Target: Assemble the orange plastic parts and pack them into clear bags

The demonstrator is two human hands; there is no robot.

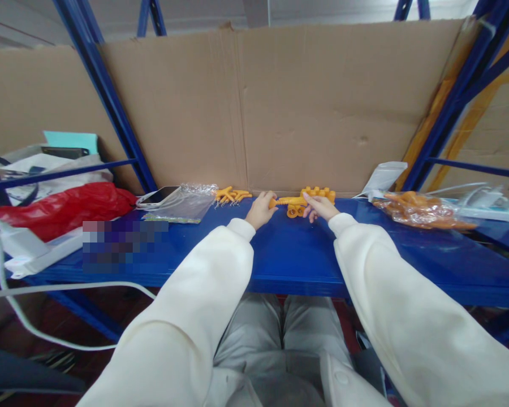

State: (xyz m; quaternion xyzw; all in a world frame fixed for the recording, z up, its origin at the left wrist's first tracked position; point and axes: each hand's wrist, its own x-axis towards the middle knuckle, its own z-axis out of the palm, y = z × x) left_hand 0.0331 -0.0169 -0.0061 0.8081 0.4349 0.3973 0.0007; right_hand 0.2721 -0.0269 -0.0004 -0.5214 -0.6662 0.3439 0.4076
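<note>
A yellow plastic toy piece with a ribbed shaft (289, 200) lies across the blue shelf in front of me. My left hand (261, 210) is closed around its rounded left end. At the right, my right hand (321, 207) pinches the piece with thumb and fingertips; its other fingers are curled, and the exact contact is partly hidden. Round yellow wheel-like parts (296, 211) sit just below the shaft. Behind the right hand stand yellow knobbed parts (318, 192); whether they join the held piece I cannot tell.
Left of my hands lie yellow branched pieces with small metal chains (231, 195), a clear plastic bag (186, 206) and a phone (161, 195). A bag of yellow parts (422, 209) lies right. Cardboard (305, 107) closes the back; blue posts (110, 102) frame the shelf.
</note>
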